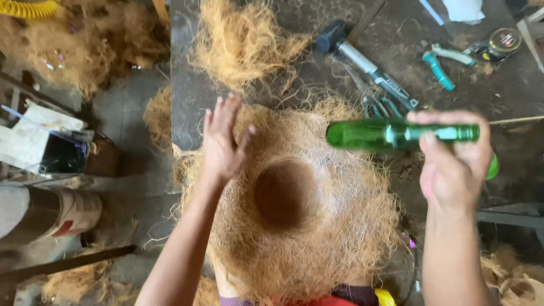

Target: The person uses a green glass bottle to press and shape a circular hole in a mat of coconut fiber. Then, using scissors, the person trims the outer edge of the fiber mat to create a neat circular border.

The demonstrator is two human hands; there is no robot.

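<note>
Head view: I take the coir nest (294, 221) on the bench (187, 85) as my landmark. At its left rim my left hand (222, 141) is spread flat, gripping nothing, fingertips against the fibre. Above its right side my right hand (453, 161) is clamped around a green glass bottle (391, 135), held level. Beyond the nest lie a hammer (362, 59) and pliers (439, 67).

– Where does the view sit?
– On the person's head, looking almost straight down over the forearms at the bench (187, 68).
– How near?
– Close: the fibre nest (294, 204) fills the middle of the frame.
– What lies at the edges?
– Floor on the left, tools along the top. There is only this one view.
</note>
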